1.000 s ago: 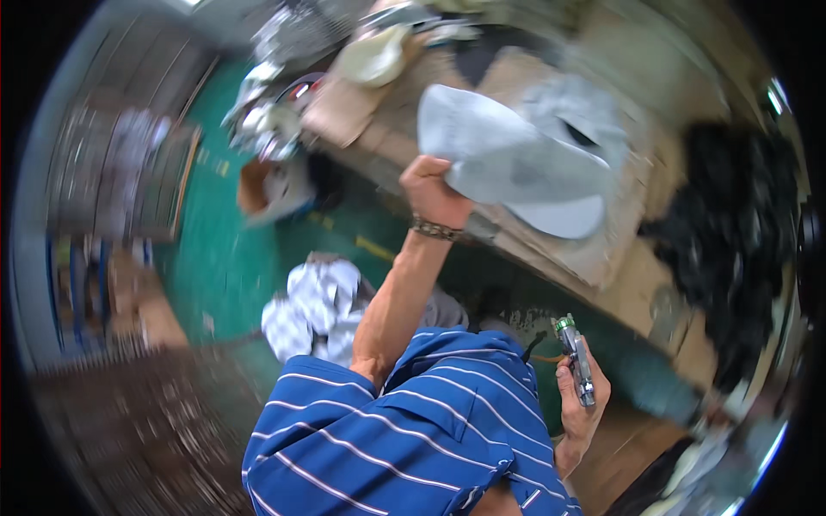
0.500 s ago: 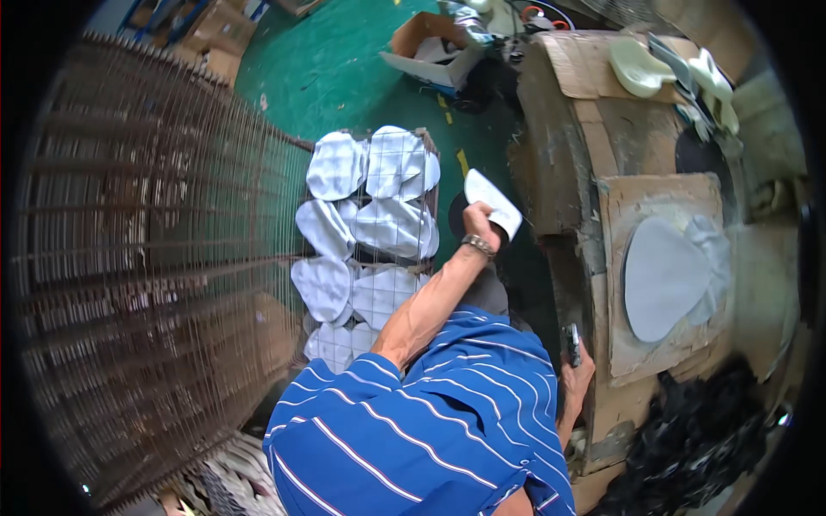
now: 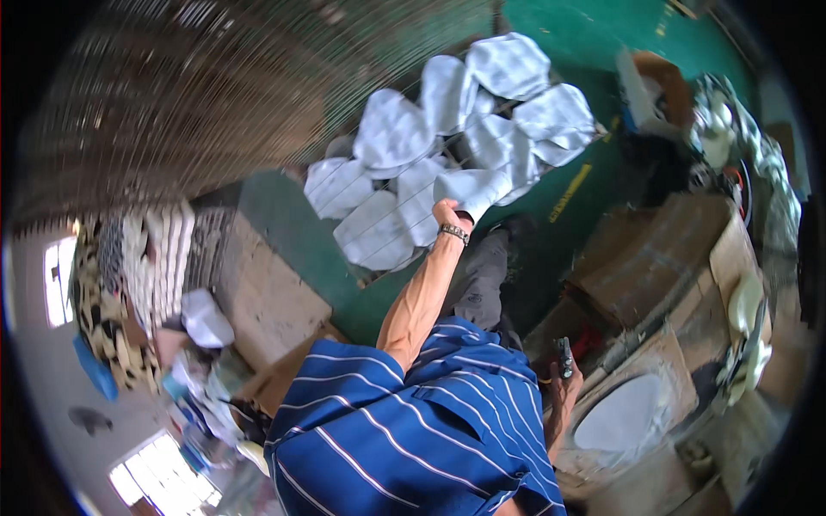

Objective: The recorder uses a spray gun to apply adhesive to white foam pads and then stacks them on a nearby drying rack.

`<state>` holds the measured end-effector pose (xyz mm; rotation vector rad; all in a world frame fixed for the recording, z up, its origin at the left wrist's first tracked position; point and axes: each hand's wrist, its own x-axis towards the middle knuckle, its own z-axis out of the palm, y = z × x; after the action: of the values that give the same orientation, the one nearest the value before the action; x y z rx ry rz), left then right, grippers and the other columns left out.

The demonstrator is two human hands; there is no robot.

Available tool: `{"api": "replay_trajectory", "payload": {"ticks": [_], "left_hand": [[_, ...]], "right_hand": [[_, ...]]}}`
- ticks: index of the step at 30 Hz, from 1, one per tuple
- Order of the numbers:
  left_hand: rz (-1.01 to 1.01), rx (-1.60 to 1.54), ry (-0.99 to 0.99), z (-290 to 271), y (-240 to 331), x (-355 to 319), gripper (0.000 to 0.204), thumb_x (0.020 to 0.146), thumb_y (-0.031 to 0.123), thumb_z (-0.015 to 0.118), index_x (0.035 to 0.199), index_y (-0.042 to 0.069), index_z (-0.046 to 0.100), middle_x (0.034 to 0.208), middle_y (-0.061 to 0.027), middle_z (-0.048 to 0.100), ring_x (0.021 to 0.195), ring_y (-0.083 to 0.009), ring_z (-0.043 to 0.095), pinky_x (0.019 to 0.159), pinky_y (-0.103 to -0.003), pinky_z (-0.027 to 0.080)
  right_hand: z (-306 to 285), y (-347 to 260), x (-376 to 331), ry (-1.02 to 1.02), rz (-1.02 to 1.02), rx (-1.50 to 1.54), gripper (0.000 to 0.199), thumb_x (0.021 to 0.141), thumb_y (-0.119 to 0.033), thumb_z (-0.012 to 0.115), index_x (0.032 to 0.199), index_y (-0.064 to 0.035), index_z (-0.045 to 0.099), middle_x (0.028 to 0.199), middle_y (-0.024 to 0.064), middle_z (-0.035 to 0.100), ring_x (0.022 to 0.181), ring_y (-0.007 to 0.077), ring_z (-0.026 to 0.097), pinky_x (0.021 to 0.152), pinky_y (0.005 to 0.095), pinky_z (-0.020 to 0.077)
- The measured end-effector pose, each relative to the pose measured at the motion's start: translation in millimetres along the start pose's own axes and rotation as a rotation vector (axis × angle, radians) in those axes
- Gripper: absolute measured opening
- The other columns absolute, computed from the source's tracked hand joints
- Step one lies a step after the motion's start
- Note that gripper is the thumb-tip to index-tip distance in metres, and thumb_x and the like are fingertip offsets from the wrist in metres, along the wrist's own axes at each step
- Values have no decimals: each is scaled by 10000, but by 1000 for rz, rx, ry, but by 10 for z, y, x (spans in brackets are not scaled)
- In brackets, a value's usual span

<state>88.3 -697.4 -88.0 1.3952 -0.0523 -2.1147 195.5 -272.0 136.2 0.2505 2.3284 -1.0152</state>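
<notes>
Brown cardboard boxes at right, open box upper right

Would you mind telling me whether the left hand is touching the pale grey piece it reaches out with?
Touching. The head view shows the left hand gripping the edge of the pale grey piece above the pile.
</notes>
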Motion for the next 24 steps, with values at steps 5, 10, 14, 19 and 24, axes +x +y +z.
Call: {"api": "replay_trajectory", "payload": {"ticks": [5,10,14,19,24], "left_hand": [[185,-193,212,-423,1584,78,121,723,169,575,814,129,506,932,-58,566,883,-256,548,849,-444,466],[318,-359,354,-510,3068,596,192,783,190,537,951,102,508,914,-65,510,824,-251,516,890,-576,466],[618,-472,125,-537,3874,675,447,731,144,522,1160,47,603,1170,-134,638,1094,-358,623,925,-585,509],[808,-641,-37,-852,3888,1097,635,614,109,572,1239,11,617,1236,-180,670,1113,-406,668,932,-555,571],[594,-420,464,-1643,3449,2417,549,713,-83,523,1255,-34,596,1167,-183,669,1081,-378,681,937,-543,608]], "right_hand": [[135,-291,294,-156,-112,-261,536,857,-139,650,1391,-104,631,788,121,664,708,176,625,666,371,511],[415,-736,337,-220,-84,-329,541,816,-166,684,1350,-83,654,737,53,644,680,124,590,657,333,507],[771,-922,437,-266,32,-350,333,779,-179,750,1075,-27,748,731,67,703,684,121,651,657,339,534],[960,-963,574,-320,159,-495,371,753,-193,783,1087,-33,766,868,101,761,795,142,695,752,354,553],[1019,-659,825,-344,325,-515,281,743,-244,772,935,-40,747,696,51,674,634,139,631,610,357,499]]}}
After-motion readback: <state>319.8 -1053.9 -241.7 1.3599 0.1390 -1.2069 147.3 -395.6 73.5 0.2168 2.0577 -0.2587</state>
